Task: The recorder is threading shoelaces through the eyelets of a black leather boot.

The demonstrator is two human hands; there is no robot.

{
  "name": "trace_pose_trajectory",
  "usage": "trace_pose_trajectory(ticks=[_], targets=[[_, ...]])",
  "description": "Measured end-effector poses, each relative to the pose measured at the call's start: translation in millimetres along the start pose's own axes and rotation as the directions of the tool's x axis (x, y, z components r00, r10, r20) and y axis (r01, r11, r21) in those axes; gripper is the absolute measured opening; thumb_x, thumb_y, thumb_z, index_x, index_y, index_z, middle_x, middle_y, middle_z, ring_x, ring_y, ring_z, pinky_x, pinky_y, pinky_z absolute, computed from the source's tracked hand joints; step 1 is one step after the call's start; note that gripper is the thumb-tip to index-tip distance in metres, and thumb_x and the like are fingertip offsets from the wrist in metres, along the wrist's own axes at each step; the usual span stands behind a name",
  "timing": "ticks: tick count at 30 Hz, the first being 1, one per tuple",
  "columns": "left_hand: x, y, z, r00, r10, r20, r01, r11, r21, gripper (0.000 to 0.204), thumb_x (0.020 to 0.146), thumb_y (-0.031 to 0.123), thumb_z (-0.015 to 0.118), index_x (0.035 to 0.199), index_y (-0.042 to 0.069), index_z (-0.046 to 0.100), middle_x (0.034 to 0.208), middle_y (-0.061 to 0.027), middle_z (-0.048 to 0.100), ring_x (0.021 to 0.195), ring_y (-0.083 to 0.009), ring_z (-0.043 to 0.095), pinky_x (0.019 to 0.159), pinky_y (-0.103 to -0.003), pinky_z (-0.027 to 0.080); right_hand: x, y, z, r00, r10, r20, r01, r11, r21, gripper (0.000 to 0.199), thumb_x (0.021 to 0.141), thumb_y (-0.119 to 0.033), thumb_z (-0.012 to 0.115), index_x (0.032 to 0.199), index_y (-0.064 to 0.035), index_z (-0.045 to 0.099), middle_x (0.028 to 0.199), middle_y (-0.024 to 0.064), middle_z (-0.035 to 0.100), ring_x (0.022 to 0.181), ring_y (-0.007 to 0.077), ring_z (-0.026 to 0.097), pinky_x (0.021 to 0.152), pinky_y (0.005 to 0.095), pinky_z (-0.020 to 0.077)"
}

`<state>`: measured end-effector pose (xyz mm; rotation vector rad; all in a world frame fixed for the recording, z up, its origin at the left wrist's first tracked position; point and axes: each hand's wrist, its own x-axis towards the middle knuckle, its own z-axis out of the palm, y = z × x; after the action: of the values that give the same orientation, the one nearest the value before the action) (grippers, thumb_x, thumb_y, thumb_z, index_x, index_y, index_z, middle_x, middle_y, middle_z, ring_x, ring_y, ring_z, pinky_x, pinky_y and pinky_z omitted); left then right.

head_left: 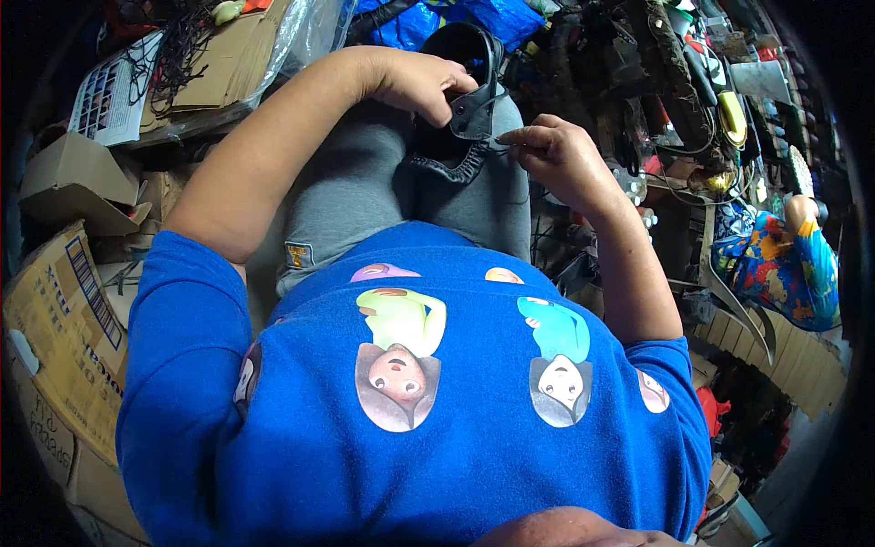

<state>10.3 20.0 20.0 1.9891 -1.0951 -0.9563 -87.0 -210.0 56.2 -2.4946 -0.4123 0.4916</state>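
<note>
A black shoe [472,117], leather-like, with a gathered edge at its near end, lies across my knees on grey trousers [351,169]. My left hand [424,87] is closed on the shoe's left side, its thumb and fingers bent over the edge of a flap. At the right edge of the shoe is my right hand [558,157], its thumb and forefinger pinched together close to the flap. Whatever lies between those fingertips is too small to make out. Part of the shoe's far end is dark and hard to read.
Cardboard boxes [77,182] and a large printed carton [68,337] stand at my left. Flattened cardboard with black cords [178,73] lies at the far left. Blue plastic bags [501,20] are beyond my knees. Cluttered tools and a person in colourful clothing [775,273] are at the right.
</note>
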Motion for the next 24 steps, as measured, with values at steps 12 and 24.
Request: trace_pose_trajectory(ticks=[12,24], targets=[[2,3,7,0.995,-0.011,-0.099,0.012,1.000,0.005,0.036,0.067,0.009,0.069,0.101,0.000,0.062,0.096,-0.0104,0.061,0.093,-0.0222,0.059,0.083,-0.033,0.046,11,-10,-12,0.994,-0.071,0.087,0.088,0.973,-0.215,0.022,0.076,-0.014,0.062,0.096,-0.0105,0.071,0.084,0.0159,0.061,0.081,0.0315,0.061,0.074,0.0388,0.0494],[47,20,5,0.999,0.040,0.001,-0.040,0.997,-0.071,0.032,0.074,0.013,0.069,0.103,0.000,0.065,0.089,-0.0077,0.069,0.082,-0.0142,0.062,0.078,-0.029,0.048,16,26,-35,0.985,-0.084,0.149,0.080,0.996,0.035,0.022,0.077,0.000,0.064,0.095,-0.0093,0.070,0.083,0.0065,0.058,0.077,0.0195,0.061,0.070,0.0307,0.0489]])
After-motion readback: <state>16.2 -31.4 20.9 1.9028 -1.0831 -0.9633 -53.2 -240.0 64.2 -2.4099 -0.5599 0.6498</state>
